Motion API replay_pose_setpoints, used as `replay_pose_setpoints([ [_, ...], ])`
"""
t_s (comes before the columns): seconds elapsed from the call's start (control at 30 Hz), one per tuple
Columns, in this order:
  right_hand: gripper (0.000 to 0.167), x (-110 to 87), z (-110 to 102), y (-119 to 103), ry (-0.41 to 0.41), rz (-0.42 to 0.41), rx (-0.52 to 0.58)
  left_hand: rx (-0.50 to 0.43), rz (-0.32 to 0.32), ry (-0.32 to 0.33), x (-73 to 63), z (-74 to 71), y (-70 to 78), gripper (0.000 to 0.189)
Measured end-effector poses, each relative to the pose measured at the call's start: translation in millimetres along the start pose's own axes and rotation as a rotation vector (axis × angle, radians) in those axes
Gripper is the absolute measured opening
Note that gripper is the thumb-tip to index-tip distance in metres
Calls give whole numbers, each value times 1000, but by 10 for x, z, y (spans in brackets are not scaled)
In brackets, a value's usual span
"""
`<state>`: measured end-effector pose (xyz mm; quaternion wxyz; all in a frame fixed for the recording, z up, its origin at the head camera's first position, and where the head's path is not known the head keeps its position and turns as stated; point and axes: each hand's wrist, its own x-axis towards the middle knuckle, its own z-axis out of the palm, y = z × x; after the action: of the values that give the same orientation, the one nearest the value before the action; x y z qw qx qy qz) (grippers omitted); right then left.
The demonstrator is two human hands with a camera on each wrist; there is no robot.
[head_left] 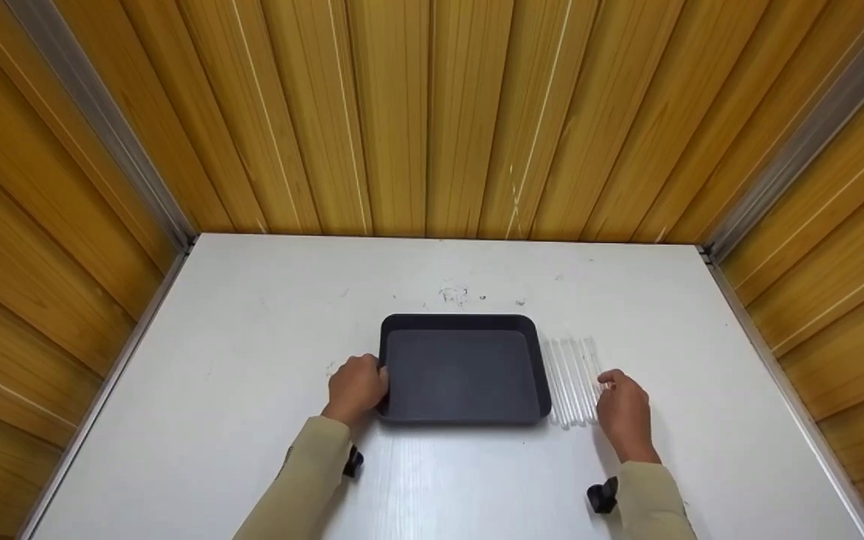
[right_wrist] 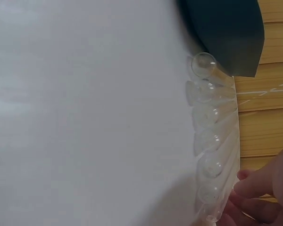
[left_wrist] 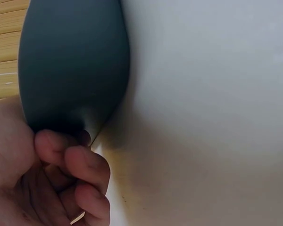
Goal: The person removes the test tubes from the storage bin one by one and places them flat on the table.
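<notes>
A dark grey rectangular tray [head_left: 458, 375] lies on the white table, its open side up. My left hand [head_left: 357, 386] grips its left edge, thumb at the rim; in the left wrist view, curled fingers [left_wrist: 87, 167] hold the tray's corner [left_wrist: 75, 61]. Several clear test tubes [head_left: 571, 382] lie side by side, right of the tray, rounded ends toward me. At the row's right end, my right hand [head_left: 623, 412] pinches the outermost tube. The right wrist view has the thumb and fingers [right_wrist: 257, 186] at that tube, partly hiding it; other rounded tube ends [right_wrist: 210, 115] line up toward the tray.
The white table [head_left: 252, 337] has dark scuff marks behind the tray. Wood-patterned panels [head_left: 432, 120] stand at the back and both sides, with grey metal strips at the corners. Each sleeved wrist carries a small black device [head_left: 603, 495].
</notes>
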<state>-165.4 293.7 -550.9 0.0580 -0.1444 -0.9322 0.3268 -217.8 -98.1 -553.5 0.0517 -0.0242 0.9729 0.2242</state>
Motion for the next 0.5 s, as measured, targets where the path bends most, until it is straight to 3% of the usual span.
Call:
replay_pose_setpoints([
  [0.3, 34, -56, -32, -199, 24, -104, 39, -11, 24, 56, -7, -40, -81, 35],
  [0.5, 35, -156, -185, -299, 87, -215, 55, 13, 105, 194, -27, -49, -17, 43],
])
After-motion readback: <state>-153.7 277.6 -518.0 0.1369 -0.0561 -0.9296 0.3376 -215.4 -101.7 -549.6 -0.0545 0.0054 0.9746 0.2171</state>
